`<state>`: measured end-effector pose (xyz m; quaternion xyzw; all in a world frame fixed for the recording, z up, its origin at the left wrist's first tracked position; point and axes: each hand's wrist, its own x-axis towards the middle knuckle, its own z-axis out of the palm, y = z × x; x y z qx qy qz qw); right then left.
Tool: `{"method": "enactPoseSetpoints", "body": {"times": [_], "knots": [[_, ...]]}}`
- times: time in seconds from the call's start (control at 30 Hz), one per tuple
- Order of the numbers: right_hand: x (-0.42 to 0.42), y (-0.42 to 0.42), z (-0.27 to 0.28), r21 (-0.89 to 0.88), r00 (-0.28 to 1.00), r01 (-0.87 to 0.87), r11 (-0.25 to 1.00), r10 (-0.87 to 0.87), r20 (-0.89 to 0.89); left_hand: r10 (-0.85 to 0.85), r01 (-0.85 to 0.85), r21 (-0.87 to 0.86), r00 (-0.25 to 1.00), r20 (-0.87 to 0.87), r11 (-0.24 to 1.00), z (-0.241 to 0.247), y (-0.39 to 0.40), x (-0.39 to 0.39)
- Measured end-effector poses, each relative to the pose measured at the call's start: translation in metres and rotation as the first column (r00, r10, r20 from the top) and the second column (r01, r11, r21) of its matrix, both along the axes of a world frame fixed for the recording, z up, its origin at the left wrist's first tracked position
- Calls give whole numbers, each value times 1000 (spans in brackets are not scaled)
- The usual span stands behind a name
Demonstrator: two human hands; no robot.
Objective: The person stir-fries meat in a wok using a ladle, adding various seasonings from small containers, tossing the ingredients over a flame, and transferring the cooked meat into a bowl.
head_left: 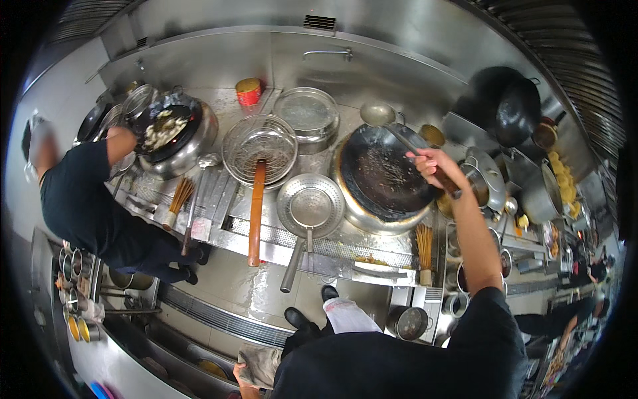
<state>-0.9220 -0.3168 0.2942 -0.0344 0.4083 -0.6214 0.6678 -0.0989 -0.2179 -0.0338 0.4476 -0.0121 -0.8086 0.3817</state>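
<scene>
My right hand (432, 167) grips the dark handle of a long metal ladle (404, 139). The ladle's bowl hangs over the back rim of a dark wok (386, 174), which sits on a round steel burner and holds only residue and small scraps. Low in the view, at my left side, my left hand (243, 381) holds a folded grey-brown cloth (260, 365); its fingers are partly hidden by the cloth. Just left of the wok rest a perforated strainer ladle (286, 199) with a smaller strainer (310, 207) inside it.
A wire skimmer (259, 144) with a wooden handle lies left of the strainers. A lidded steel pot (305, 117) and a red can (248, 92) stand behind. Bamboo brushes (424, 252) lie along the front edge. A co-worker (84, 194) works at another wok (172, 127) with food.
</scene>
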Motion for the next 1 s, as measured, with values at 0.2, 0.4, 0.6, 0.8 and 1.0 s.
{"method": "enactPoseSetpoints", "body": {"times": [0.2, 0.4, 0.6, 0.8, 1.0], "knots": [[-34, 23, -26, 390, 987, 156, 907, -123, -108, -307, 304, 53, 950, 64, 951, -33, -84, 8], [-25, 82, -147, 288, 453, 365, 885, 101, -886, -479, 471, 120, 876, 57, 874, -44, -110, -1], [64, 155, -188, 443, -170, 602, 665, 649, -742, -506, 408, 309, 772, 385, 859, -69, -26, 35], [52, 95, -158, 423, -279, 532, 733, 624, -730, -645, 498, 418, 662, 383, 759, -90, 41, 41], [-8, -99, -94, 100, 337, 99, 990, 62, -940, -507, 258, 451, 603, 616, 855, -62, 42, 9]]}}
